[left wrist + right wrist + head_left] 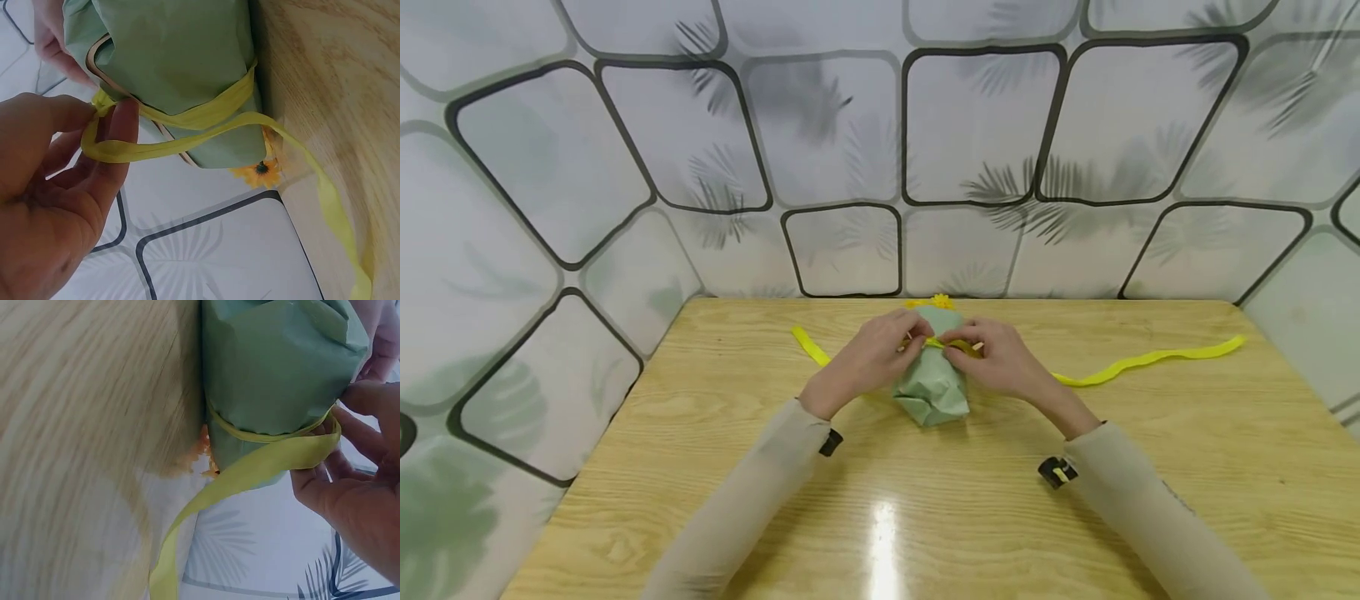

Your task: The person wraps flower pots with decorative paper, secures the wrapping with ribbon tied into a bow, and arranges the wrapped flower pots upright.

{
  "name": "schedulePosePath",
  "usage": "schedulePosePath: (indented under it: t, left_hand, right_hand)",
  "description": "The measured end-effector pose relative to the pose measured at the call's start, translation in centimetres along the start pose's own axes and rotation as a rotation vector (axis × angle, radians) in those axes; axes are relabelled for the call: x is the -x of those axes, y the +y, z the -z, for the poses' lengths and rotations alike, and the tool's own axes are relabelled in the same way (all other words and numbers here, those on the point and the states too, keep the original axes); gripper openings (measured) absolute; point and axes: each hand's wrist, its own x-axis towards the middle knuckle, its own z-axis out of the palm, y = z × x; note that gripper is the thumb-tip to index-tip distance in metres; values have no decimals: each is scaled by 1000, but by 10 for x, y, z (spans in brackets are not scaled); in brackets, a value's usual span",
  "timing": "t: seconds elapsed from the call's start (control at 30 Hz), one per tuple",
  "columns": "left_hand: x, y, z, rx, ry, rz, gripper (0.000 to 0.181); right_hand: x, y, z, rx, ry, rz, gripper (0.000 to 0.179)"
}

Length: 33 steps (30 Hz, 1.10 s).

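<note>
A bundle wrapped in green paper [931, 392] lies on the table, with yellow-orange flowers [942, 301] showing at its far end. A yellow ribbon [215, 112] runs round the wrap, and its two tails trail out to either side. On the left of the bundle, my left hand [880, 350] pinches the ribbon on top, between thumb and fingertips. Facing it, my right hand [997, 358] pinches the other part of the ribbon [250, 469], which loops over its fingers. The fingertips of both hands are close together over the wrap; the crossing between them is partly hidden.
The bundle rests on a wooden table [722, 492], against whose far edge stands a patterned wall covering [842, 250]. One ribbon tail stretches far to the right across the tabletop. Small black wrist cameras [1057, 472] sit under the sleeves.
</note>
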Motion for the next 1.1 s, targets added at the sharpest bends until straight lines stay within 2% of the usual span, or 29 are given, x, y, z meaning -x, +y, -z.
schedulePosePath:
  t: [0.3,0.5,0.6,0.7,0.8,0.93,1.1]
  left_hand:
    - [2,-2,1,5,-62,-17,22]
    - [-1,-3,0,29,-31,-31,25]
    - [-1,-4,-1,9,-16,-38,24]
    - [-1,-5,-3,-16,-25,-41,19]
    - [-3,-8,-4,6,-52,-42,17]
    - [-8,-15,-5,141,-135,-3,19]
    - [-11,-20,-4,460,-268,179,28]
  right_hand:
    - [-1,10,-10,58,140,182,6]
    - [-2,8,-6,77,141,196,7]
    - [-2,8,-7,99,137,205,7]
    - [-2,9,-7,117,141,216,6]
    - [-3,9,-7,133,149,223,6]
    - [-4,9,-8,138,160,225,6]
    - [-3,10,-9,116,172,264,9]
